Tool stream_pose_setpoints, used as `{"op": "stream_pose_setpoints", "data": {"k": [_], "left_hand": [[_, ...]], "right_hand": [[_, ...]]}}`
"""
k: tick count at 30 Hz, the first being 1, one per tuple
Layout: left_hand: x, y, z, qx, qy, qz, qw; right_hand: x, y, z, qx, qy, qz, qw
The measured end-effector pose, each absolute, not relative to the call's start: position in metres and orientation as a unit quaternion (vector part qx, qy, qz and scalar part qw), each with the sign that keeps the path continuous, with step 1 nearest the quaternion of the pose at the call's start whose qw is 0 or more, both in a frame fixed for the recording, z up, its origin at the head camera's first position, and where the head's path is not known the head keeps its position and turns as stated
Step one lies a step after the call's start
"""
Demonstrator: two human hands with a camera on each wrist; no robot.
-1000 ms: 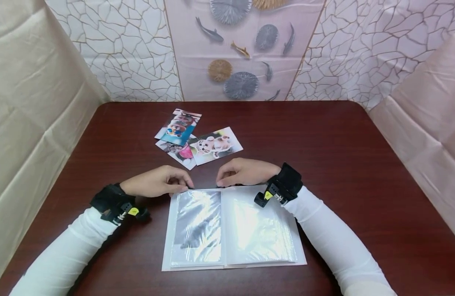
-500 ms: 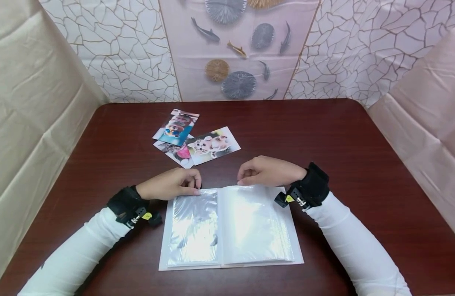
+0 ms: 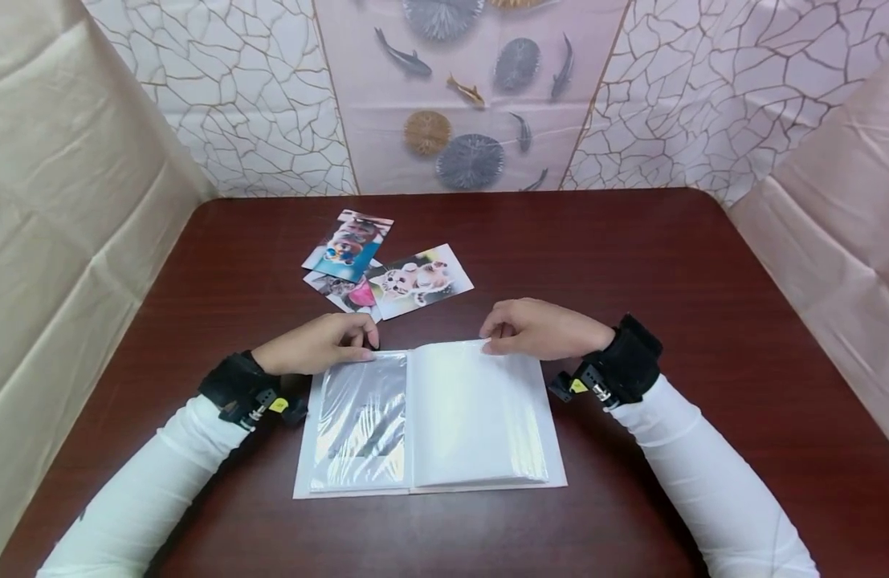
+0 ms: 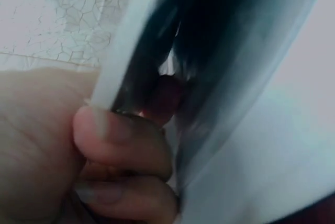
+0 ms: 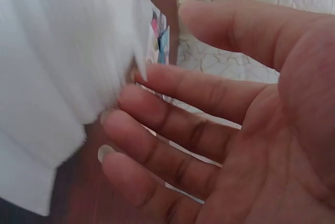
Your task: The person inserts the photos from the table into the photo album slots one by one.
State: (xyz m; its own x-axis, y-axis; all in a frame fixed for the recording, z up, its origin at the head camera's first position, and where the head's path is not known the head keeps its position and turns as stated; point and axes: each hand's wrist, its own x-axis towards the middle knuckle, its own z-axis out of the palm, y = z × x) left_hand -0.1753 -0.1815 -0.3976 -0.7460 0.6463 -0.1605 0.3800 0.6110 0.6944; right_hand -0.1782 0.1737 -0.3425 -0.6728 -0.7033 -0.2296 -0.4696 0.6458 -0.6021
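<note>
A white photo album [image 3: 480, 417] lies spread on the table in the head view, with clear plastic sleeves. Its left page [image 3: 360, 417] is glossy and shows a greyish sheet under the plastic. My left hand [image 3: 324, 343] grips that page's top edge; in the left wrist view the fingers [image 4: 125, 140] curl at the album's edge. At the top of the right page is my right hand [image 3: 541, 327]. The right wrist view shows its fingers [image 5: 172, 114] fairly straight, the tips against the white page edges [image 5: 68, 51], with the thumb apart.
Several overlapping photo prints lie behind the album: a kitten print [image 3: 418, 281] on the right and a blue one [image 3: 352, 249] on the left. The dark red table [image 3: 632, 265] ends at a patterned cloth backdrop [image 3: 466, 96]. Pale cloth hangs at both sides.
My right hand has slid rightward along the album's top edge, away from the middle. The album now sits a little farther up and left in view. The prints have stayed put.
</note>
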Motion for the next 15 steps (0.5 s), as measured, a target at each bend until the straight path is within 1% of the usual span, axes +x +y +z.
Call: {"op": "stream_pose_setpoints", "data": {"k": [5,9,15], "left_hand": [[-0.179,-0.187,-0.396,0.289,0.885,0.308,0.194],[-0.186,-0.188,-0.389,0.277,0.905,0.282,0.158],[-0.207,-0.182,-0.377,0.24,0.931,0.257,0.102]], "right_hand": [[-0.175,0.168,-0.348,-0.349,0.878,-0.247,0.217],[-0.174,0.166,-0.349,-0.342,0.88,-0.246,0.219],[-0.174,0.164,-0.35,-0.346,0.879,-0.241,0.223]]}}
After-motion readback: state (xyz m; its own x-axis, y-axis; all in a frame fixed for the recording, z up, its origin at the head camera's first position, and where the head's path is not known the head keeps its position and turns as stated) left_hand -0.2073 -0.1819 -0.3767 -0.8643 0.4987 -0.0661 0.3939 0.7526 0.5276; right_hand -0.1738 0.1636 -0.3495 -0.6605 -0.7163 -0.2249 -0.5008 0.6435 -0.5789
